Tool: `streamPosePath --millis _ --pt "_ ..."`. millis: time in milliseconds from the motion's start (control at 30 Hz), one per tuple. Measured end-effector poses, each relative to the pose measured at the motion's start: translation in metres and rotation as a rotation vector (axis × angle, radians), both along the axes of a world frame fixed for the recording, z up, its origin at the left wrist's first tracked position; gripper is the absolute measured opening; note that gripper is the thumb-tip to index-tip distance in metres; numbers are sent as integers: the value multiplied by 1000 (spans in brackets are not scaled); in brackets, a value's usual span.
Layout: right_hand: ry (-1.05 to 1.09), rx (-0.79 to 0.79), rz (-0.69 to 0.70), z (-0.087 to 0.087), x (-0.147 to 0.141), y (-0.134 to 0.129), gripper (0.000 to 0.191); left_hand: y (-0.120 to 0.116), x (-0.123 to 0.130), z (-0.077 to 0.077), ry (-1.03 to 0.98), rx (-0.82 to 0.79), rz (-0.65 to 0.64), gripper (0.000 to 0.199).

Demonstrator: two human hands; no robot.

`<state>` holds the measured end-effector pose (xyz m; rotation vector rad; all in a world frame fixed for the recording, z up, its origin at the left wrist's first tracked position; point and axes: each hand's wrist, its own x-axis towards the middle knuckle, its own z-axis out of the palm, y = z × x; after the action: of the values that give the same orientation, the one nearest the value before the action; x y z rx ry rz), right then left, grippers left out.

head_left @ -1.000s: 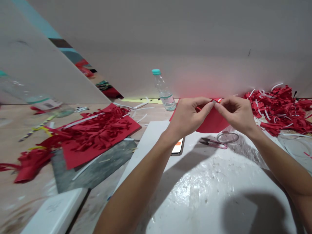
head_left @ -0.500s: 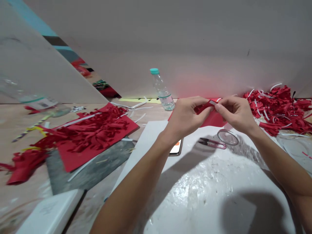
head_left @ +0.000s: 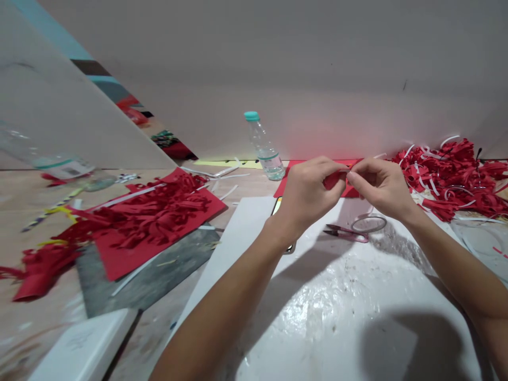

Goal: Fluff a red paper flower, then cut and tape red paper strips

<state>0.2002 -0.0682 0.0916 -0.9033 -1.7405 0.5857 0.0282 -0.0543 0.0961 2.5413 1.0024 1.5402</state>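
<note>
My left hand (head_left: 311, 193) and my right hand (head_left: 381, 185) meet above the far edge of the white board, thumbs and forefingers pinched together. Between the fingertips a sliver of a thin red piece (head_left: 347, 170) shows; most of it is hidden by my fingers. Behind the hands lies a red sheet (head_left: 282, 188). Below them on the white board are small thread snips (head_left: 347, 233) with pink handles and a grey ring (head_left: 369, 224), perhaps a tape roll. A phone (head_left: 291, 248) is partly covered by my left wrist.
A clear bottle (head_left: 270, 153) with a teal cap stands near the back wall. Fringed red pieces (head_left: 159, 211) lie at left on a red sheet over a dark board (head_left: 159, 286). More red fringes (head_left: 456, 180) pile up at right. A white box (head_left: 83, 344) sits at lower left.
The fingertips have come closer together. The red piece and its pale tip, visible between them before, are now mostly hidden. My left wrist has shifted slightly right, uncovering the phone's upper corner.
</note>
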Motion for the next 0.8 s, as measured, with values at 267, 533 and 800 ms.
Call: streamPosePath --millis 267,533,800 --pt "-73 87 -71 1 3 1 23 -2 -4 11 -21 -251 -134 24" --pt "-136 153 -130 3 2 -1 22 -2 -7 16 -13 -345 -182 30" --pt "-124 154 -79 4 2 -2 17 -3 -5 16 0 -245 -115 30"
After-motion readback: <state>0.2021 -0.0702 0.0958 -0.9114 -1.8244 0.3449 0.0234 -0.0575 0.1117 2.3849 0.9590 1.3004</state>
